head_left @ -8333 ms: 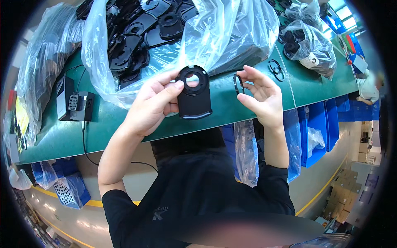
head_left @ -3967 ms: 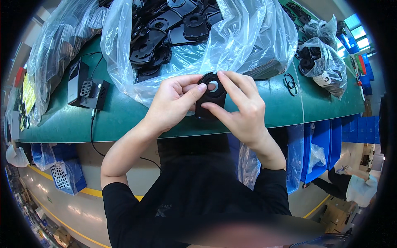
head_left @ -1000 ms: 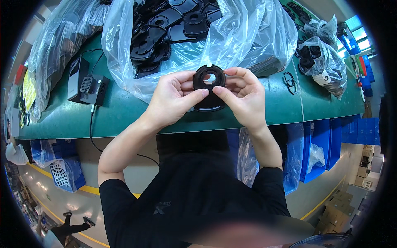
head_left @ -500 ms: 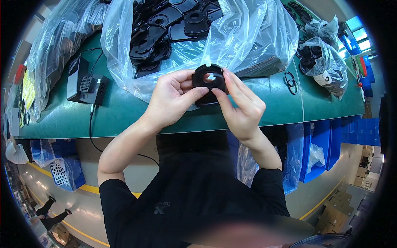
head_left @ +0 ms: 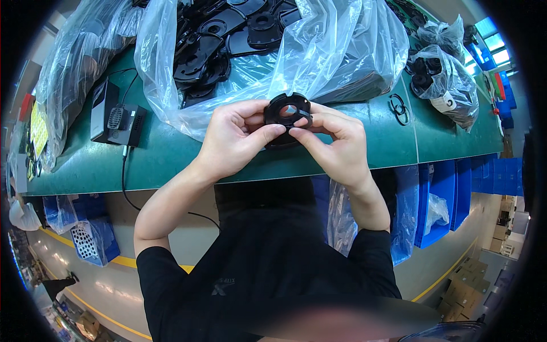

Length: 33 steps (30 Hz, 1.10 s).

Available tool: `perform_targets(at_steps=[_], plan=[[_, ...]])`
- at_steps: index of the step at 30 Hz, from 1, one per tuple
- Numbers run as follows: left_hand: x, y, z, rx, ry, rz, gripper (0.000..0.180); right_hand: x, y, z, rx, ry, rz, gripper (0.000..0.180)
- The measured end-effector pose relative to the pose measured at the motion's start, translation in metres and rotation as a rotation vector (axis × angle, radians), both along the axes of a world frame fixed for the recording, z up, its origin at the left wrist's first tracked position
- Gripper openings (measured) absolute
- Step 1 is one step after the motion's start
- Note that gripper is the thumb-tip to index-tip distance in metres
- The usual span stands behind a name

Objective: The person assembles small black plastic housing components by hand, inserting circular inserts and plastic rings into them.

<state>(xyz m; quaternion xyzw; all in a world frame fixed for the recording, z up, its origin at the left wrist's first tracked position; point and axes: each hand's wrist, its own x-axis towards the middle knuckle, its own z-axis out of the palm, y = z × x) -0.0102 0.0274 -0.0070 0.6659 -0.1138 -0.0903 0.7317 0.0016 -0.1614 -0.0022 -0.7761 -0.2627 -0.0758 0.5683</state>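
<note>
A round black plastic part [head_left: 274, 108] with a central hole and notched rim is held up above the near edge of the table. My left hand [head_left: 231, 139] is closed on its left side, thumb in front and fingers curled behind. At the part's right side, my right hand [head_left: 339, 142] pinches a thin black ring [head_left: 308, 120] lying against its face. Whether the ring is seated in the part cannot be made out. My right thumb also touches the lower part of the round piece, whose bottom is partly covered by both thumbs.
An open clear plastic bag [head_left: 156, 74] full of black plastic parts [head_left: 213, 48] lies beyond my hands on the green table [head_left: 188, 165]. A black corded device [head_left: 128, 124] stands left. Loose black rings [head_left: 399, 109] and a tied bag [head_left: 456, 97] lie right; blue bins [head_left: 436, 199] sit below.
My right fingers have shifted from the part's upper right rim down toward its middle, and the thin ring now shows at them. My left hand keeps its hold.
</note>
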Motion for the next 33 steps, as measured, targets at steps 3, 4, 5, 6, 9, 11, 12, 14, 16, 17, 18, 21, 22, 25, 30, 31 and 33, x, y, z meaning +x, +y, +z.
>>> perform_targets(at_steps=[3, 4, 5, 6, 9, 11, 12, 14, 16, 17, 18, 21, 22, 25, 30, 31, 33], plan=[[-0.002, -0.003, -0.001, -0.079, -0.049, -0.012, 0.030, 0.000, -0.004, -0.001, 0.026, 0.047, 0.043, 0.011], [-0.002, -0.005, -0.001, -0.062, -0.068, -0.010, 0.030, 0.000, -0.005, -0.002, 0.054, 0.054, 0.044, 0.011], [-0.003, -0.006, -0.001, -0.044, -0.087, -0.008, 0.029, 0.001, -0.006, -0.003, 0.082, 0.062, 0.045, 0.010], [-0.003, -0.006, -0.001, -0.044, -0.086, -0.010, 0.029, 0.001, -0.007, -0.004, 0.083, 0.062, 0.043, 0.010], [-0.004, -0.007, -0.003, 0.054, -0.157, 0.005, 0.030, 0.003, -0.008, -0.007, 0.056, 0.021, 0.051, 0.011], [-0.003, -0.006, -0.005, -0.023, -0.106, 0.023, 0.029, 0.002, -0.006, -0.009, 0.065, -0.006, 0.013, 0.010], [-0.003, -0.005, -0.004, -0.022, -0.105, 0.024, 0.029, 0.001, -0.004, -0.010, 0.066, -0.004, 0.014, 0.010], [-0.002, -0.004, -0.002, -0.105, -0.012, 0.002, 0.030, -0.002, 0.000, -0.015, 0.129, -0.072, -0.044, 0.020], [0.000, -0.002, 0.001, -0.109, 0.021, -0.020, 0.030, -0.009, 0.005, -0.018, 0.215, -0.013, -0.064, 0.029], [0.000, -0.002, 0.001, -0.113, 0.053, -0.041, 0.030, -0.011, 0.006, -0.019, 0.300, 0.044, -0.086, 0.038], [0.000, -0.001, 0.001, -0.114, 0.055, -0.039, 0.030, -0.011, 0.006, -0.014, 0.349, 0.126, -0.030, 0.051], [-0.001, -0.002, 0.000, -0.086, 0.037, -0.030, 0.030, -0.006, 0.006, -0.009, 0.372, 0.286, 0.020, 0.053], [-0.001, -0.002, 0.000, -0.076, 0.015, -0.016, 0.030, -0.006, 0.006, -0.010, 0.346, 0.293, 0.022, 0.049], [-0.002, -0.003, -0.003, -0.081, -0.019, 0.015, 0.030, -0.004, 0.006, -0.013, 0.320, 0.284, 0.019, 0.045], [0.000, -0.003, 0.000, -0.078, 0.075, 0.033, 0.029, -0.007, 0.014, -0.019, 0.241, 0.118, -0.111, 0.043], [0.000, -0.004, 0.001, -0.089, 0.077, 0.044, 0.029, -0.008, 0.016, -0.022, 0.152, -0.039, -0.197, 0.044], [0.001, -0.005, -0.001, -0.100, 0.078, 0.056, 0.029, -0.008, 0.017, -0.027, 0.074, -0.158, -0.246, 0.043]])
